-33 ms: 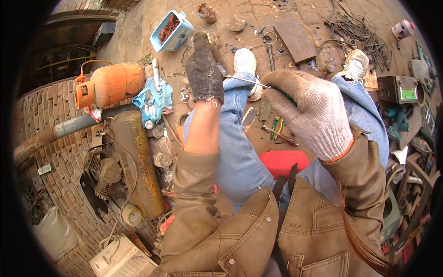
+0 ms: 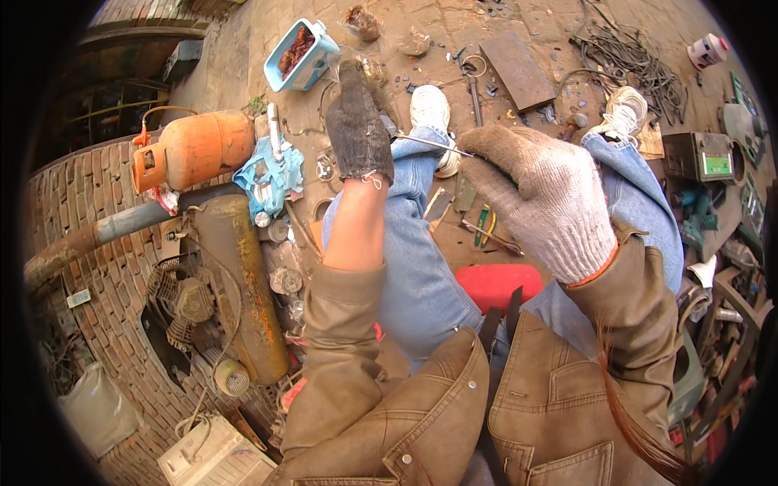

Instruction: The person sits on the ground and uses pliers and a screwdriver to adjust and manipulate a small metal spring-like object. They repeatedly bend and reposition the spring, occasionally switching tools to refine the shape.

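My left hand (image 2: 356, 130), in a dark, dirty knit glove, is closed, thumb pointing away from me. A small grey metal piece (image 2: 389, 125) shows at its right edge, but most of what it grips is hidden. My right hand (image 2: 547, 190), in a pale glove with browned fingers, is wrapped round a screwdriver (image 2: 433, 145). Only its thin metal shaft and a sliver of dark green handle show. The shaft points left, its far end meeting the metal piece beside my left hand. Both hands are above my jean-clad knees.
A light-blue tub (image 2: 312, 69) of reddish-brown pieces stands ahead. Left lie an orange gas cylinder (image 2: 207, 146) and a rusty yellow cylinder (image 2: 235, 283). Pliers (image 2: 486, 223) lie between my legs, near a red object (image 2: 498, 287). A flat metal block (image 2: 519, 71) and tangled cables (image 2: 640, 69) are farther right.
My right hand and the screwdriver have shifted very slightly to the left. Everything else looks the same.
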Demonstrator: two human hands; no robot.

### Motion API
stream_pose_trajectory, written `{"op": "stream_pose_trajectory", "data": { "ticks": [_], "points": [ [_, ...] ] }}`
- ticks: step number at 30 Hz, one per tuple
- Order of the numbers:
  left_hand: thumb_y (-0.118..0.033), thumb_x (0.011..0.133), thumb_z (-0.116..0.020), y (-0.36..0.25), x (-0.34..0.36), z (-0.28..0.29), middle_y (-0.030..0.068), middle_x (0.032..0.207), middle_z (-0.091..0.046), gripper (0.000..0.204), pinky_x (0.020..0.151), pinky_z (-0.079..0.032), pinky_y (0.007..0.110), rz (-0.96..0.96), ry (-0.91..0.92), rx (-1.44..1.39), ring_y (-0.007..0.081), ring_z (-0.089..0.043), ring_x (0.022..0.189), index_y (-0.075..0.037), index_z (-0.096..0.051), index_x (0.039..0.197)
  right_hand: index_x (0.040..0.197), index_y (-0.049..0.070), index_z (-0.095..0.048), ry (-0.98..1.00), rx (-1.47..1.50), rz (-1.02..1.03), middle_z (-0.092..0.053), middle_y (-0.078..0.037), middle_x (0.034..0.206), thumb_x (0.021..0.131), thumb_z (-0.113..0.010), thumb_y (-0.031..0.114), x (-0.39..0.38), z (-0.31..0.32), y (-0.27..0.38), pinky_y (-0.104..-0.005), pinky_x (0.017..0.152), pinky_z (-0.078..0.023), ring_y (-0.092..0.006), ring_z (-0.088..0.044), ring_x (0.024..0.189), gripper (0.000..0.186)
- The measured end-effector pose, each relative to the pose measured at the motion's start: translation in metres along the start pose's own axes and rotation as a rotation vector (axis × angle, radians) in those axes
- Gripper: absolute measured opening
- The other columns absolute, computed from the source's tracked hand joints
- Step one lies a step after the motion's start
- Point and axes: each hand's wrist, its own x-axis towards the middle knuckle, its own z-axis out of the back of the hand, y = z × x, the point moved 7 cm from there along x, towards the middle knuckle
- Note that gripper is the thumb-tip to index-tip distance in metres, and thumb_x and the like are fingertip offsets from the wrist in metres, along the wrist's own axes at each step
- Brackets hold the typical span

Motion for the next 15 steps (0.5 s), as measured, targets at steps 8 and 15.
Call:
{"op": "stream_pose_trajectory", "data": {
  "ticks": [8,15],
  "points": [
    [-0.041,0.101,-0.054,0.012,0.006,0.008,0.0035,0.081,-0.057,0.041,0.062,-0.043,0.029,-0.010,-0.114,-0.240,0.0119,-0.050,0.070,-0.001,-0.064,0.096,0.105,0.002,-0.070,0.029,0.290,-0.226,-0.069,-0.015,0.086,0.088,-0.068,0.012,-0.009,-0.028,-0.012,-0.0343,0.066,-0.054,-0.0292,-0.069,0.077,0.020],
    [-0.036,0.102,-0.053,0.008,0.009,0.011,0.0039,0.080,-0.056,0.041,0.062,-0.044,0.030,-0.095,-0.101,-0.054,0.0131,-0.050,0.070,0.003,-0.064,0.098,0.105,0.006,-0.071,0.004,-0.156,0.001,-0.070,-0.016,0.088,0.084,-0.071,0.015,-0.014,-0.034,-0.002,-0.0359,0.063,-0.055,-0.0312,-0.069,0.076,0.023]
  ]
}}
